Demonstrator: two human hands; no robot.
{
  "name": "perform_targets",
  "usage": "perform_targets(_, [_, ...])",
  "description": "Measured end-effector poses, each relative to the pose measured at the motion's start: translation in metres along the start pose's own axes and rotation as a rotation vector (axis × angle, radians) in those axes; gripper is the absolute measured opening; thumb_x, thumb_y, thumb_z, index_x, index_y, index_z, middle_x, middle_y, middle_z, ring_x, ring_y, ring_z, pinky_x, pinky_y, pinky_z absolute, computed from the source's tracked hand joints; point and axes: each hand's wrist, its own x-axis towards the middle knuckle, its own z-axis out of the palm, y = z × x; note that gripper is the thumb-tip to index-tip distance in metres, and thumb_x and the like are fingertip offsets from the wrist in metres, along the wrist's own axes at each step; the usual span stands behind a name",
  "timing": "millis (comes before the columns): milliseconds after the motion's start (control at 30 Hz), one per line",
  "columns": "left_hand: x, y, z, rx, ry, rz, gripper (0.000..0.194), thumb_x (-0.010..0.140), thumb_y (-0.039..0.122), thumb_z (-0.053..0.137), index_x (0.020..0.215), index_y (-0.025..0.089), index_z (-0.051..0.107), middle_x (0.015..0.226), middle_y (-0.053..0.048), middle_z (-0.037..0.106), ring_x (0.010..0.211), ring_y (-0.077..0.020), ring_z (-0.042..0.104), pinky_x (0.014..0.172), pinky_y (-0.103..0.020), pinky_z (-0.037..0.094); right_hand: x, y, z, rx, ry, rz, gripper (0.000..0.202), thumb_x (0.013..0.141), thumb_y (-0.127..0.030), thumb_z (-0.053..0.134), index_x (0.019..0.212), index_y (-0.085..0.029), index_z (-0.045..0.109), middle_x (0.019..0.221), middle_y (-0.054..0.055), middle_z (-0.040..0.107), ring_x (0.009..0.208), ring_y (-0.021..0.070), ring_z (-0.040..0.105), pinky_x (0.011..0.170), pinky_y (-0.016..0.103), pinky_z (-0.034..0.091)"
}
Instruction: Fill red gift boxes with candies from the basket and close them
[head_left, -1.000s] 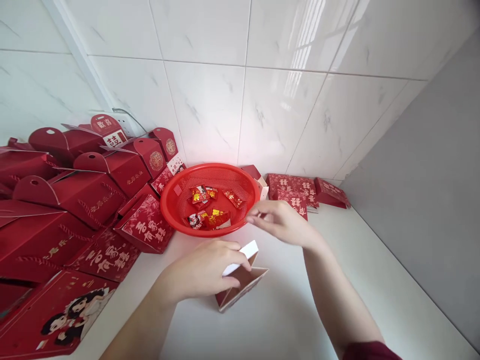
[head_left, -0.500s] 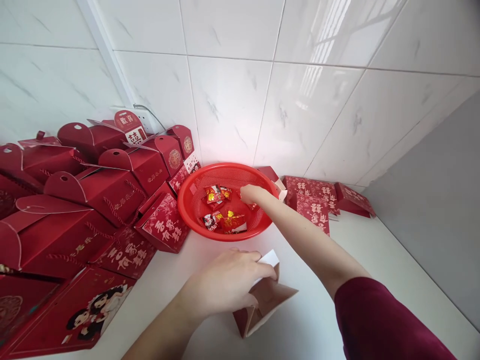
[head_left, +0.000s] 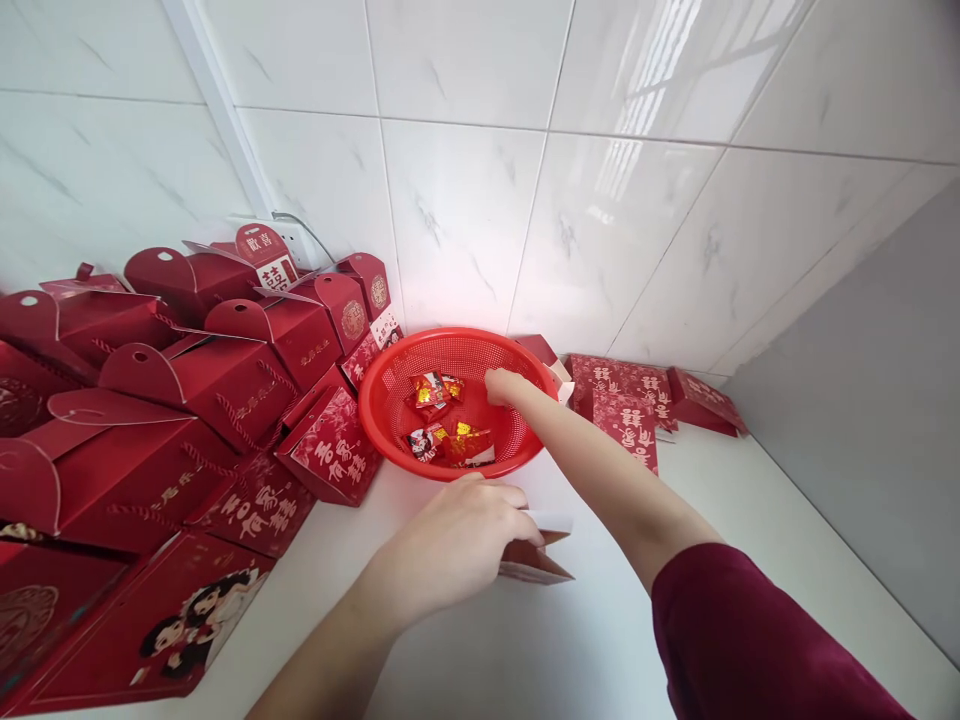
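My left hand (head_left: 457,545) is wrapped around the side of a small paper gift box (head_left: 536,570). The box lies tilted above the white table, its mouth facing right and its pale inside showing. My right hand (head_left: 504,387) reaches into a red plastic basket (head_left: 375,440), fingers curled at its right inner side. Whatever those fingers hold, if anything, is hidden behind the hand. Several wrapped candies (head_left: 431,390) in red and gold wrappers lie in the left and front of the basket.
Filled red gift boxes (head_left: 225,380) with twisted rope handles crowd the left side. Flat red printed boxes (head_left: 622,400) lie along the wall at right. A white socket strip (head_left: 296,240) with a cable sits by the tiled wall (head_left: 465,220).
My left hand has moved slightly up toward the basket, and the gift box has turned so that less of its inside shows. My right hand stays in the basket, slightly shifted.
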Motion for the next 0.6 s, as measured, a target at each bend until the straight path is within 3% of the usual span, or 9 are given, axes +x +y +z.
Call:
perform_targets(100, [0.001,-0.003,-0.001,0.025,-0.028,-0.036,0.028,0.091,0.015,0.05,0.098,0.028,0.074,0.083,-0.002,0.065,0.079,-0.0176,0.061,0.07,-0.027,0.039,-0.01,0.009,-0.008,0.033,-0.006,-0.013,0.032,0.095,-0.032,0.061,0.122,-0.015,0.059,0.12,0.009,0.062,0.101,0.0212,0.064,0.085,0.04,0.056])
perform_targets(267, [0.006,-0.011,0.001,0.098,-0.033,-0.121,0.023,0.078,0.021,0.062,0.099,0.029,0.068,0.095,0.0,0.064,0.095,-0.0218,0.06,0.066,-0.027,0.036,-0.042,0.018,-0.01,0.108,0.108,-0.118,0.032,0.097,-0.033,0.059,0.125,-0.017,0.057,0.123,0.009,0.061,0.102,0.021,0.064,0.086,0.041,0.056])
perform_targets(400, [0.009,-0.014,0.002,0.118,-0.094,-0.141,0.03,0.073,0.024,0.065,0.102,0.03,0.063,0.096,0.001,0.061,0.096,-0.0222,0.058,0.062,-0.026,0.033,-0.055,0.001,-0.011,0.098,0.087,-0.165,0.028,0.097,-0.034,0.058,0.119,-0.017,0.06,0.119,0.008,0.062,0.1,0.0204,0.064,0.086,0.04,0.055])
perform_targets(600, [0.007,-0.012,0.001,0.127,-0.095,-0.109,0.028,0.074,0.029,0.066,0.102,0.031,0.062,0.091,0.001,0.06,0.092,-0.0213,0.057,0.062,-0.026,0.032,-0.044,-0.038,-0.009,0.055,-0.045,-0.113,0.028,0.097,-0.036,0.058,0.118,-0.017,0.061,0.119,0.008,0.063,0.1,0.0208,0.064,0.086,0.04,0.055])
